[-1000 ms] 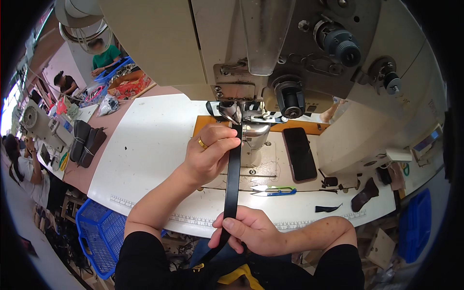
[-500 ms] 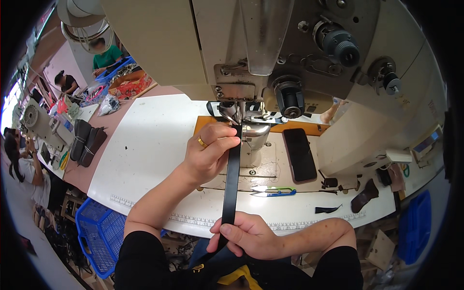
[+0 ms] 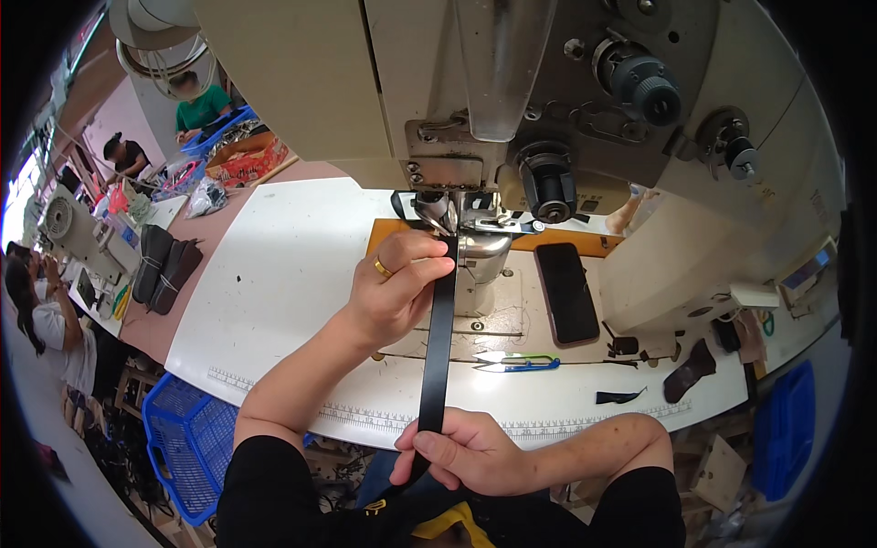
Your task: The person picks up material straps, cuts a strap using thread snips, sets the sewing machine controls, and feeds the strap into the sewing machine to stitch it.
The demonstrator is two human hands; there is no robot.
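Observation:
A long black strap (image 3: pixel 438 347) runs straight from the presser foot (image 3: pixel 445 217) of a large cream sewing machine (image 3: pixel 512 100) toward me. My left hand (image 3: pixel 395 290), with a gold ring on it, pinches the strap just in front of the foot. Near the table's front edge my right hand (image 3: pixel 466 449) grips the strap's near part and holds it taut. The strap's lower end disappears under that hand, toward my lap.
A black phone (image 3: pixel 566 292) lies right of the needle, with green-and-blue thread snips (image 3: pixel 516 363) in front of it. Black scraps (image 3: pixel 690 370) sit at the right. A blue basket (image 3: pixel 183 447) stands below the white table (image 3: pixel 274 274). Other people work at the far left.
Both hands keep their grip on the strap. The right hand has slid slightly toward me along the table's front edge; the left hand stays by the presser foot.

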